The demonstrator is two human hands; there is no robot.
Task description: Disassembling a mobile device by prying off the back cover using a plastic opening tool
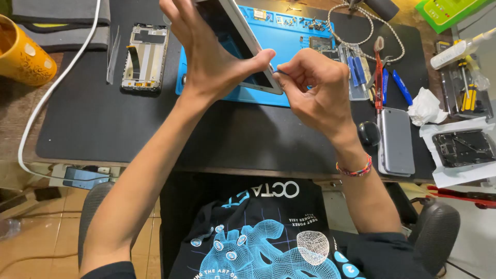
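Observation:
My left hand (209, 54) grips a white-framed phone screen assembly (243, 39) and holds it tilted above the blue repair mat (289, 36). My right hand (315, 90) pinches a thin dark pry tool (280, 72) against the lower corner edge of that screen. Thumb and fingers of both hands meet at this corner. The tool's tip is mostly hidden by my fingers.
A stripped phone frame (144, 57) and tweezers (112, 54) lie at left on the black desk mat (103, 119). At right are a grey phone (397, 140), red-handled pliers (378, 72), blue pry tools (400, 87), crumpled tissue (426, 106) and a phone board on paper (460, 147). A yellow mug (20, 54) stands far left.

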